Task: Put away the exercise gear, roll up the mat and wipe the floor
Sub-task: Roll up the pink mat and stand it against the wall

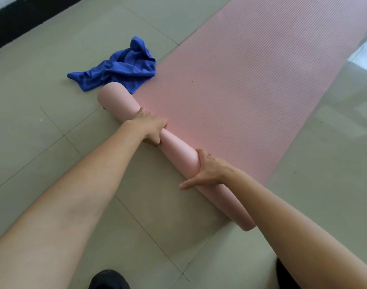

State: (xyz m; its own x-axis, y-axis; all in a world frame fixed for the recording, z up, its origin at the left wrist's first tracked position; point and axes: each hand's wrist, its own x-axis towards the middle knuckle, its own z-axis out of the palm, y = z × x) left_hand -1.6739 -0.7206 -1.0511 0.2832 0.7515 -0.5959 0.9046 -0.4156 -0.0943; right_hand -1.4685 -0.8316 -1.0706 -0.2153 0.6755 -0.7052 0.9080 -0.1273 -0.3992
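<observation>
Both hands grip the rolled end of a pink mat on a tiled floor.
The mat (pixel 251 80) lies flat on the floor (pixel 43 80) and stretches away toward the upper right; its near end is wound into a tight tube that runs slantwise across the middle of the view. The left hand (pixel 152 127) clamps the tube near its far end, with fingers curled over the top and the thumb on the near side. The right hand (pixel 207 172) holds it closer to the near end, with fingers wrapped over the top and the thumb stretched out along the near side. A crumpled blue cloth (pixel 120 67) lies on the floor against the mat's left edge, touching the far end of the tube. A dark shoe (pixel 109 279) shows at the bottom edge.
</observation>
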